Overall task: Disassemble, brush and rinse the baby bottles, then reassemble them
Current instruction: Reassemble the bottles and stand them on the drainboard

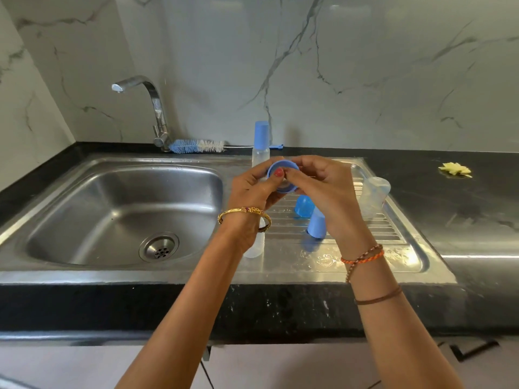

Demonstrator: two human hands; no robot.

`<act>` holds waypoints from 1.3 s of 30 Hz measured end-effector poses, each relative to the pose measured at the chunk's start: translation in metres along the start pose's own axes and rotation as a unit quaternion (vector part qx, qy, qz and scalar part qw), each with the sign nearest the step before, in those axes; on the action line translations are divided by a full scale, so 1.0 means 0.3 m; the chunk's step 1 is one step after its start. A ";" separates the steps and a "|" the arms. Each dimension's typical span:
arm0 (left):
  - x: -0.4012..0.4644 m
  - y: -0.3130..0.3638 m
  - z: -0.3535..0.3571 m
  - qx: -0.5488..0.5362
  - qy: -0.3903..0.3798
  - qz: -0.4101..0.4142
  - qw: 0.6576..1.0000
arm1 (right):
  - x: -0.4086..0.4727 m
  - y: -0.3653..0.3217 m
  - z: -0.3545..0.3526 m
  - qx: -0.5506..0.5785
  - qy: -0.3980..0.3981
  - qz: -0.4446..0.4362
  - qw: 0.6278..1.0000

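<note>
Both hands [283,183] gripping blue ring [276,167] — capped bottle [261,141] behind, brush [198,146]

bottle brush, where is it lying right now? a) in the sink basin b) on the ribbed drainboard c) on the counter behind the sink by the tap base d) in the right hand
c: the bottle brush lies along the back counter edge, its bristles beside the tap base.

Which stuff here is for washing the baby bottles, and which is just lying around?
For the job: blue ring in both hands, capped bottle, brush, blue caps, tap, sink.
Lying about: yellow scrap.
</note>
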State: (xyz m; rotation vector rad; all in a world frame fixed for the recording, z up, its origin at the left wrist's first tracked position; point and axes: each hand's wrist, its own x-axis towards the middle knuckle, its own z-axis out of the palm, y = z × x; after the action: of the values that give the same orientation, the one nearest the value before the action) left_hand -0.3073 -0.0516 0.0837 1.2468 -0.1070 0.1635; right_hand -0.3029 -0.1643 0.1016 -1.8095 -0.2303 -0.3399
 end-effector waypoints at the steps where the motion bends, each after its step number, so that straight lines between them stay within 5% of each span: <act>1: 0.003 0.003 0.003 0.001 0.005 -0.010 1.000 | -0.003 0.002 -0.015 0.022 -0.025 0.012 0.999; 6: 0.006 0.019 0.004 0.087 -0.037 -0.045 0.995 | -0.002 0.009 -0.058 -0.027 -0.069 0.006 0.997; 12: -0.011 -0.002 0.020 0.233 0.028 0.060 0.970 | 0.001 0.029 -0.035 -0.087 -0.011 -0.002 0.996; 20: 0.007 -0.010 0.039 0.219 0.084 0.073 0.969 | -0.005 0.039 -0.010 -0.079 0.027 -0.025 0.996; 30: 0.037 0.004 0.039 0.224 0.003 0.020 0.974 | 0.047 0.040 -0.073 -0.158 -0.074 -0.068 0.982; 39: 0.062 -0.010 0.066 0.261 0.054 0.069 0.961 | 0.063 0.063 -0.062 -0.151 -0.025 -0.045 0.987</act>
State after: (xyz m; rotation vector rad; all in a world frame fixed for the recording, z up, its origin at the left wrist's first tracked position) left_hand -0.2884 -0.0700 0.0903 1.7553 -0.0574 0.3982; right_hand -0.2809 -0.1875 0.0954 -2.1125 -0.3093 -0.4109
